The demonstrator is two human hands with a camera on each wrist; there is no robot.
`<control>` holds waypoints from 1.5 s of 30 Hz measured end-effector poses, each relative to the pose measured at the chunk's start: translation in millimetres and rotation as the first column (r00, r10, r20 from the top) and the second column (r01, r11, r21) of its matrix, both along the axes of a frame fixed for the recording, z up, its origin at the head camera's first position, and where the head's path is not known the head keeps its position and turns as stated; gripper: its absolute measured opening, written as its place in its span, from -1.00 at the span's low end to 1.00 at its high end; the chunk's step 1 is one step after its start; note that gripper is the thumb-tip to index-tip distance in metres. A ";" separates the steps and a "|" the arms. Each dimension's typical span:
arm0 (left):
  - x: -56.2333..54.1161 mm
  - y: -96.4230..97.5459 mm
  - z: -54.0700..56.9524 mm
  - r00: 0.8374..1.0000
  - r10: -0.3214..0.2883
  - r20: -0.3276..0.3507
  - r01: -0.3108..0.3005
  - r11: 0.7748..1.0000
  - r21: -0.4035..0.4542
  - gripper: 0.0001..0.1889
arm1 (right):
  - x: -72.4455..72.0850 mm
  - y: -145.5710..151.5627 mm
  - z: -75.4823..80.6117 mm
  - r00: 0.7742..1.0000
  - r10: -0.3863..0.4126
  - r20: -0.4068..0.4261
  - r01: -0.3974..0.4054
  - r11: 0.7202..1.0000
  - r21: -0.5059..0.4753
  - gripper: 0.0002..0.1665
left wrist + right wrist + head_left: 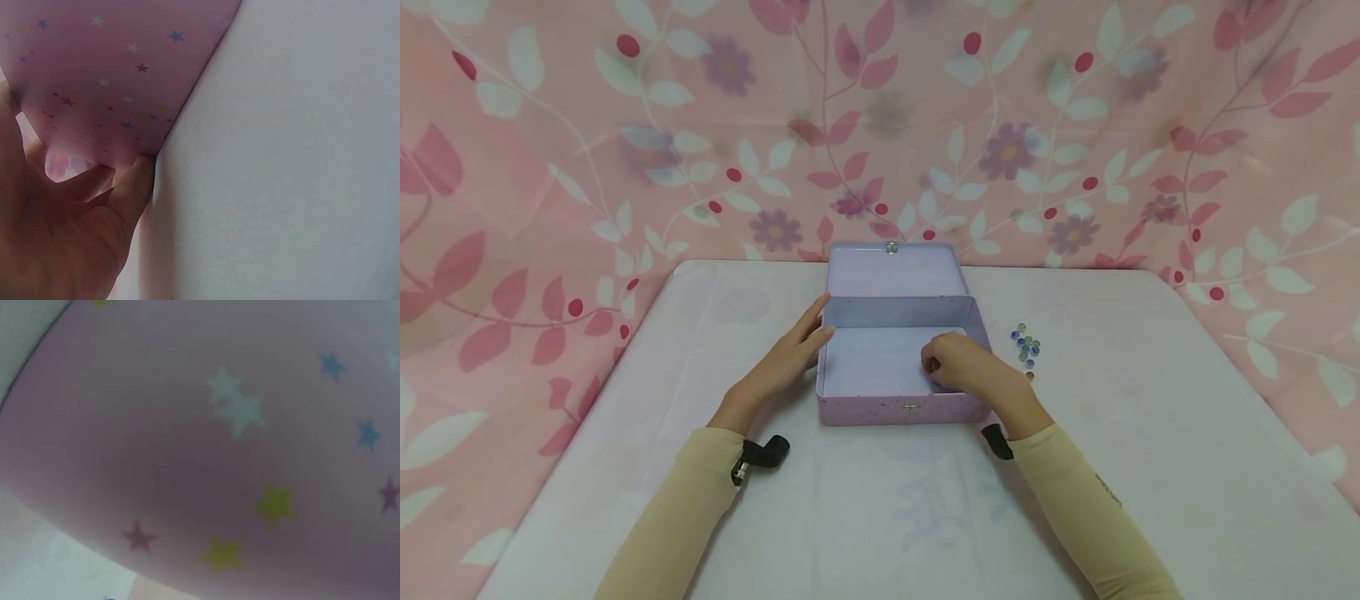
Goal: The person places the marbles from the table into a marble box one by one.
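Observation:
A lilac tin box with small stars on its outside stands open at the table's middle, its lid leaning back. My left hand lies flat against the box's left wall with straight fingers. In the left wrist view, the thumb of that left hand touches the starred wall where it meets the cloth. My right hand reaches over the front right corner into the box, fingers curled downward. Whether it holds anything is hidden. The right wrist view shows only the starred wall close up.
A small cluster of several glass beads lies on the table right of the box. The table is covered in a pale cloth. A pink floral curtain hangs behind and at both sides.

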State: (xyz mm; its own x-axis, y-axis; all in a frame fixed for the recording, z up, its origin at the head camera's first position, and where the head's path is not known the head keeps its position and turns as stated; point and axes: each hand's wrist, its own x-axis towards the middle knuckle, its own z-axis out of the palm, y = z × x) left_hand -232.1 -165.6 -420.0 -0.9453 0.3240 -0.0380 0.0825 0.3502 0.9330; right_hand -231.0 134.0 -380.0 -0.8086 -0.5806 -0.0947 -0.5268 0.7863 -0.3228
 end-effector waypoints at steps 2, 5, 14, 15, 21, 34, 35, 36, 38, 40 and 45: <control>0.1 -0.1 -0.1 1.000 -0.003 0.001 0.003 1.000 0.000 -0.31 | -0.4 -0.1 -0.3 1.000 0.000 0.001 0.000 1.000 0.002 -0.83; 0.4 -0.2 -0.2 1.000 -0.005 0.002 0.005 1.000 0.003 -0.31 | -0.7 0.0 -0.8 1.000 -0.010 0.001 0.010 1.000 0.009 -0.83; 0.0 -0.9 -1.0 1.000 0.000 0.003 0.000 1.000 0.002 -0.30 | 0.1 2.4 1.9 0.999 -0.010 -0.034 0.009 0.999 -0.038 -0.77; -0.2 -0.9 -1.3 1.000 0.001 0.005 -0.001 1.000 0.003 -0.30 | 0.4 3.6 2.5 0.999 -0.002 -0.041 0.000 0.998 -0.055 -0.77; 0.2 -0.5 -0.7 1.000 0.002 0.014 -0.002 1.000 0.005 -0.32 | 1.5 13.0 10.2 1.000 -0.006 -0.031 0.001 0.991 -0.137 -0.80; 0.4 -1.2 0.2 1.000 -0.001 0.007 0.001 1.000 0.009 -0.34 | -4.0 38.8 29.0 0.994 -0.094 -0.048 0.077 0.957 -0.280 -0.75; 0.4 -1.3 0.4 1.000 0.001 0.007 -0.001 1.000 0.005 -0.34 | -4.3 41.5 30.2 0.994 -0.099 -0.050 0.080 0.951 -0.299 -0.75; 0.5 -1.4 0.5 1.000 0.002 0.006 -0.002 1.000 0.003 -0.34 | -4.2 44.4 31.6 0.993 -0.105 -0.051 0.083 0.945 -0.316 -0.74; 0.0 -1.4 -0.1 1.000 0.001 0.007 -0.001 1.000 0.003 -0.34 | -5.5 50.6 33.5 0.992 -0.121 -0.048 0.097 0.932 -0.349 -0.74; 1.6 -1.2 3.6 1.000 -0.003 0.021 0.003 1.000 0.000 -0.33 | -7.7 58.6 34.3 0.990 -0.134 -0.049 0.106 0.921 -0.375 -0.72; 1.4 -0.9 2.4 1.000 -0.002 0.031 0.002 1.000 -0.005 -0.33 | -13.0 81.9 35.0 0.979 -0.202 -0.028 0.174 0.898 -0.404 -0.67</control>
State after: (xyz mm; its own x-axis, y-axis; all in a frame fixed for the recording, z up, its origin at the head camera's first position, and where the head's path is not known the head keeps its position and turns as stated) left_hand -230.6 -166.5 -417.6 -0.9431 0.3253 -0.0686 0.0546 0.3551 0.9332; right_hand -244.0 216.0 -345.0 -0.9026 -0.3954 0.1701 -0.4135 0.6864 -0.5982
